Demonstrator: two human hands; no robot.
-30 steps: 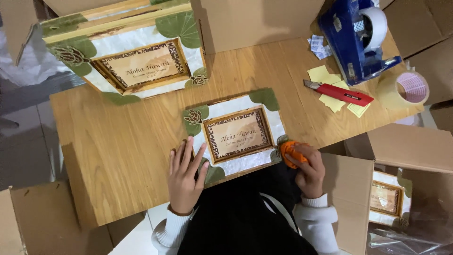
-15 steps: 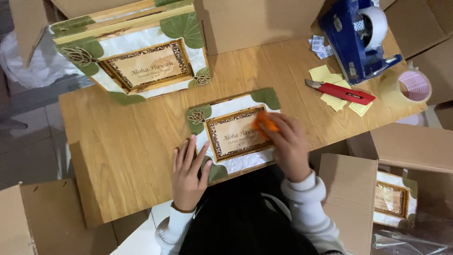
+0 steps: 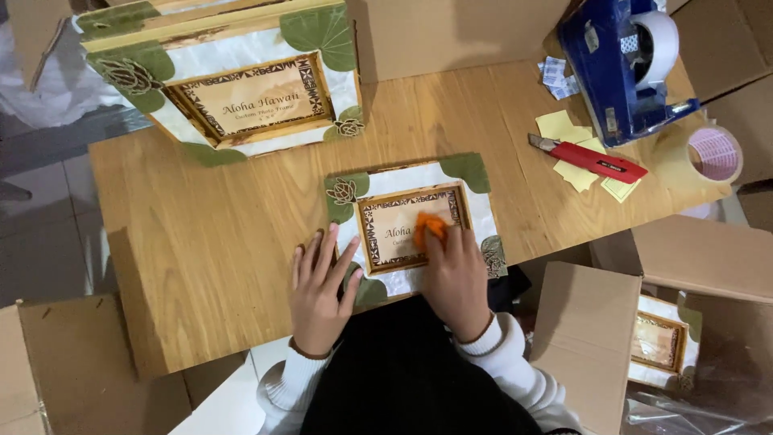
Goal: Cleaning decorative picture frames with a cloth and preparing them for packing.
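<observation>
A small picture frame point(image 3: 475, 205) with a white face, green leaf corners and a brown patterned inner border lies flat on the wooden table point(image 3: 201, 234) near its front edge. My right hand point(image 3: 455, 270) presses an orange cloth point(image 3: 429, 225) onto the frame's glass centre. My left hand point(image 3: 318, 290) lies flat with fingers spread, its fingertips on the frame's left edge.
A stack of larger matching frames point(image 3: 241, 76) stands at the back left. A blue tape dispenser point(image 3: 624, 64), a red utility knife point(image 3: 592, 159) on yellow notes and a tape roll point(image 3: 715, 155) sit at the right. An open cardboard box point(image 3: 668, 338) holding another frame stands lower right.
My right hand has carried the orange cloth from the frame's right lower corner up and leftward onto the glass. My left hand has stayed put.
</observation>
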